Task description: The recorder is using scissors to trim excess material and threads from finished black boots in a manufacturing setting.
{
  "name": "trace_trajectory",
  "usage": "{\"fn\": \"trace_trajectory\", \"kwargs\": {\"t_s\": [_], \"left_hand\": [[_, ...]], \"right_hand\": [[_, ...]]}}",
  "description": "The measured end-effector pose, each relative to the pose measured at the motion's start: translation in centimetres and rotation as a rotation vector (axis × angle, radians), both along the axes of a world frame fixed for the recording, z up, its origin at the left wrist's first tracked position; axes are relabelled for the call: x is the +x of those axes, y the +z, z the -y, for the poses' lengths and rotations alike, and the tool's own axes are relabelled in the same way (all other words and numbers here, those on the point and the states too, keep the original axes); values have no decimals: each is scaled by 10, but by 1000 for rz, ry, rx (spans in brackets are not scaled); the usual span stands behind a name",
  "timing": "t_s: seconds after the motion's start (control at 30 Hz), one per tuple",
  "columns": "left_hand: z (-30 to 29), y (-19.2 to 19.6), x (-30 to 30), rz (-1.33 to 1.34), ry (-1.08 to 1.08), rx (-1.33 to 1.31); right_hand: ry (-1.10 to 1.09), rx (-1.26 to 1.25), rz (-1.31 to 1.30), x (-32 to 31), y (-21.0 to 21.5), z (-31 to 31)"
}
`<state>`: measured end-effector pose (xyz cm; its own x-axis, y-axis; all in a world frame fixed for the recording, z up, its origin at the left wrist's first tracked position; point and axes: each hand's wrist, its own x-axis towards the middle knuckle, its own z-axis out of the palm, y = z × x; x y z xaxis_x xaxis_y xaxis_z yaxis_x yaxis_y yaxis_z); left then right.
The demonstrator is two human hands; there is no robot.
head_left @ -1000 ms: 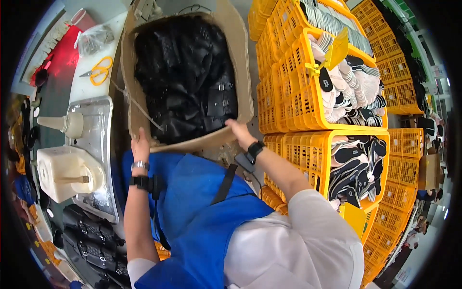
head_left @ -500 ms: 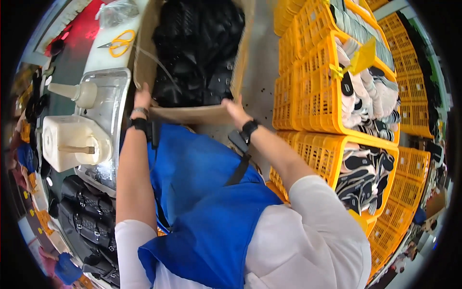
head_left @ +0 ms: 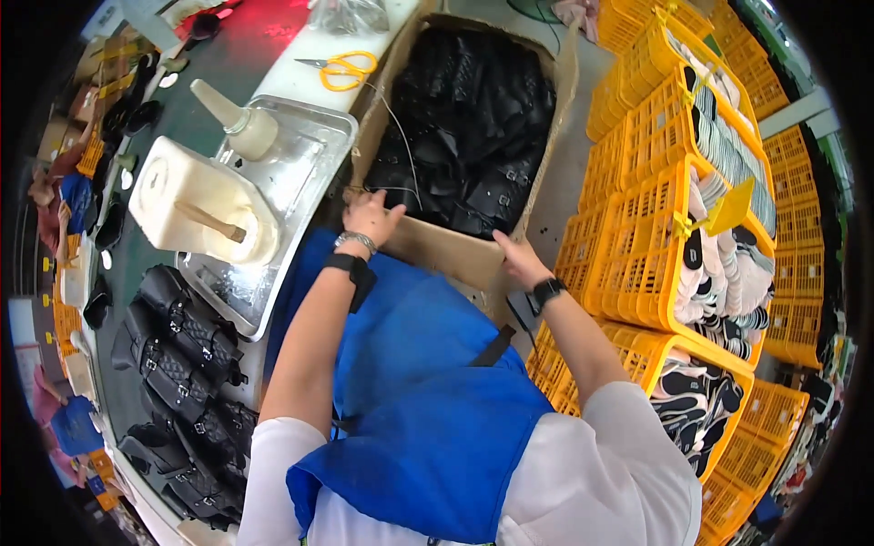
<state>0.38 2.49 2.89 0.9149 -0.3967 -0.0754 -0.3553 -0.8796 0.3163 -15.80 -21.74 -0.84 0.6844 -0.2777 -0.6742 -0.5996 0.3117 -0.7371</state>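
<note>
An open cardboard box (head_left: 451, 251) full of black quilted leather shoe uppers with buckles (head_left: 473, 118) stands before me. My left hand (head_left: 371, 218) grips its near left corner, thumb stretched over the rim. At the near right corner my right hand (head_left: 523, 261) holds the box wall; its thumb lies on the edge and its other fingers are partly hidden outside. A thin pale cord (head_left: 407, 150) trails over the left side of the box onto the uppers.
Left of the box, a metal tray (head_left: 314, 150) carries a white glue container (head_left: 196, 196) with a brush and a nozzle bottle (head_left: 250, 132). Orange-handled scissors (head_left: 346, 71) lie beyond. More black uppers (head_left: 187, 364) lie nearer. Stacked yellow crates (head_left: 637, 241) with insoles line the right.
My view has shifted, so the box, tray and crates appear lower and further right. Both hands stay at the box's near corners; the left has come round onto the near rim.
</note>
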Motion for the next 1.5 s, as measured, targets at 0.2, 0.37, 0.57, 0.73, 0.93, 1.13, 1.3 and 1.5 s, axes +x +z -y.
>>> {"fn": "trace_trajectory", "kwargs": {"t_s": [0.2,0.37,0.57,0.73,0.93,1.13,1.3,1.5], "left_hand": [[-20,45,-39,64,-227,-190],[-60,94,-81,-169,-281,-224],[-117,133,-141,-201,-148,-233],[-146,144,-176,-246,-11,-236],[-150,139,-187,-211,37,-218],[-142,135,-186,-131,-42,-200],[-143,130,-187,-122,-19,-178],[-145,125,-183,-109,-28,-184]], "right_hand": [[992,-814,286,-18,56,-7],[294,-1090,866,113,65,-58],[413,-8,578,150,140,-91],[507,46,714,141,170,-123],[628,-279,521,120,70,-142],[543,-316,415,141,36,-160],[-153,429,364,158,50,-160],[609,276,183,135,63,-175]]}}
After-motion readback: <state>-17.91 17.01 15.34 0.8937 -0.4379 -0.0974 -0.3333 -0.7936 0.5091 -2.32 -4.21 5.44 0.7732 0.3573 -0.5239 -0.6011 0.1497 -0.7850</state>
